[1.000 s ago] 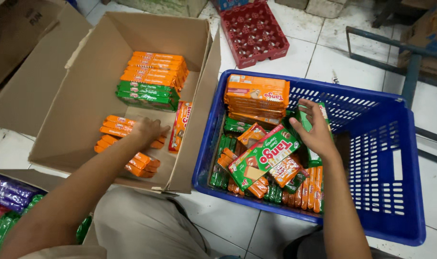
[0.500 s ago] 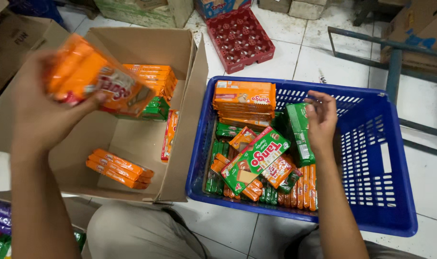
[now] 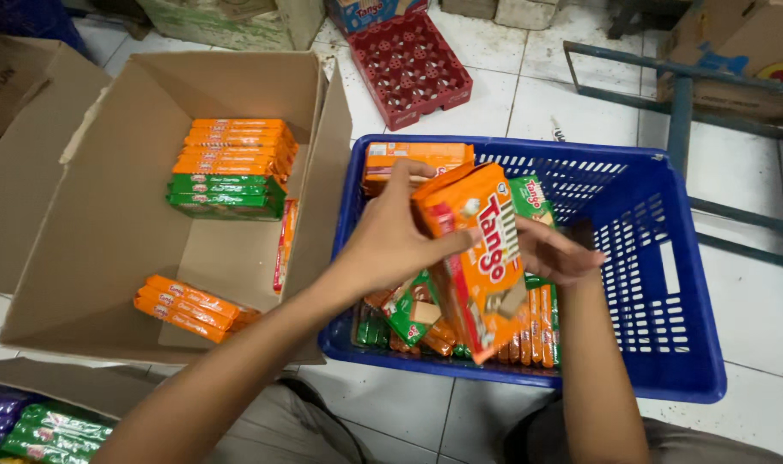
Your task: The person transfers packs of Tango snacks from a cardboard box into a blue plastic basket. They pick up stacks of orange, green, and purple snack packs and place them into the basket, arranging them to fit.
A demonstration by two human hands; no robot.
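Both hands clamped the bundle: my left hand (image 3: 391,245) gripped the orange foil-wrapped wafer packs (image 3: 477,258) from the top, right hand (image 3: 556,253) cupped behind, above the blue slotted plastic crate (image 3: 658,283). I judged it light, slippery, crushable; best held by its edges.

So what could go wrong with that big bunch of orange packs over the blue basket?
The left hand holds several orange packs as one stack over the blue basket, with the right hand against them. One might slip from the grip and land crooked. The packs already in the basket lie jumbled, so new ones may not sit flat.
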